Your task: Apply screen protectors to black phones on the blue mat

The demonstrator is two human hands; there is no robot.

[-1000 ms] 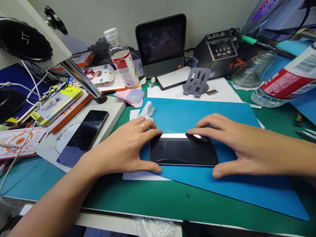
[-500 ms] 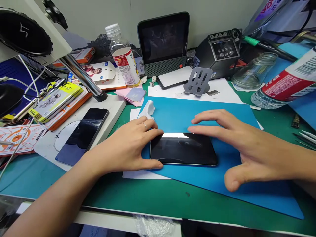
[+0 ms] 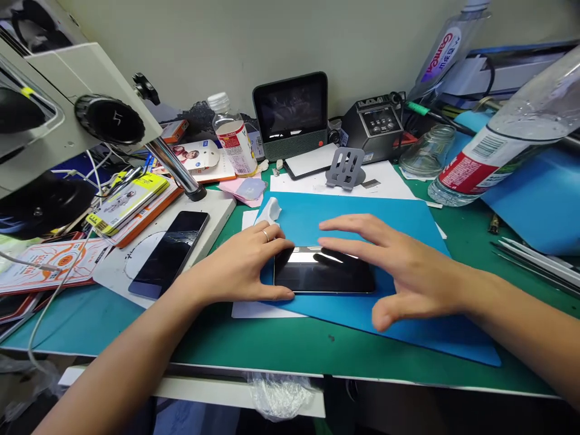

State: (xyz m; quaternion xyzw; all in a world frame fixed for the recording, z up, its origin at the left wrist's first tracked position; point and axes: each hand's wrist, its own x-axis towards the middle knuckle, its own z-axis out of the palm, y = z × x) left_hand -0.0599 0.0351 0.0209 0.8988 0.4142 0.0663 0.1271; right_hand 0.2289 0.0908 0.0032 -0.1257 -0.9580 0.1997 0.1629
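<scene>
A black smartphone (image 3: pixel 326 278) lies screen up on a blue mat (image 3: pixel 299 205), its glass catching a bright reflection along the far edge. My left hand (image 3: pixel 244 266), with a ring on one finger, grips the phone's left end between thumb and fingers at its near and far edges. Over the phone's right part hovers my right hand (image 3: pixel 399 272), fingers spread and thumb apart, holding nothing. The right fingertips are close to the far edge; whether they touch it I cannot tell. A crumpled white cloth (image 3: pixel 270 211) sits just beyond my left hand.
Left, a second phone (image 3: pixel 170 254) rests on the white microscope base (image 3: pixel 215 211) beside stacked boxes (image 3: pixel 131 202). Behind are a drink bottle (image 3: pixel 236 145), a smart display (image 3: pixel 292 115) and a grey phone stand (image 3: pixel 347 169). A water bottle (image 3: pixel 475 157) and tweezers (image 3: pixel 534 260) are at right.
My view has tilted up and pulled back, showing more of the microscope. My right hand has shifted left along the phone. My left hand keeps its grip on the phone's left end.
</scene>
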